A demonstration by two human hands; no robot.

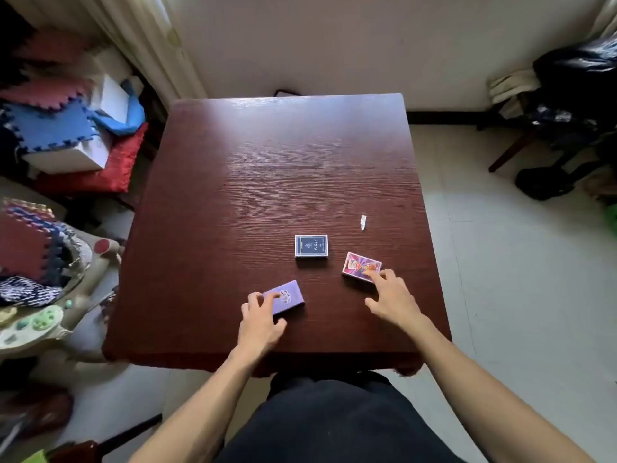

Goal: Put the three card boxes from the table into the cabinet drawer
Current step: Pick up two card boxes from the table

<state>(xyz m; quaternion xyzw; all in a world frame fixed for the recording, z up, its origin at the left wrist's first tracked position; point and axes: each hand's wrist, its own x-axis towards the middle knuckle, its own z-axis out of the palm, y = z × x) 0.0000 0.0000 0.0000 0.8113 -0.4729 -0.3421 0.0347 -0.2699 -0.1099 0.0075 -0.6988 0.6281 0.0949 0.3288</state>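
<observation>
Table [283, 162]: 3 card boxes lying flat twd front edge. L to R: purple box [288, 297], L hand [260, 315] curled round its near-left end; navy box [311, 245], further back, untouched; pink box [359, 265], R hand [390, 295] spread, fingers straight, index tip on its near-right corner. Paper scrap [363, 222] beyond pink box, apart.

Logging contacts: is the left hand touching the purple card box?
Touching. Head view: the left hand has fingers curled over the purple card box at its left end.

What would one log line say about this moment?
left hand: grips purple box | right hand: touches pink box | blue box: untouched | drawer: not seen
</observation>
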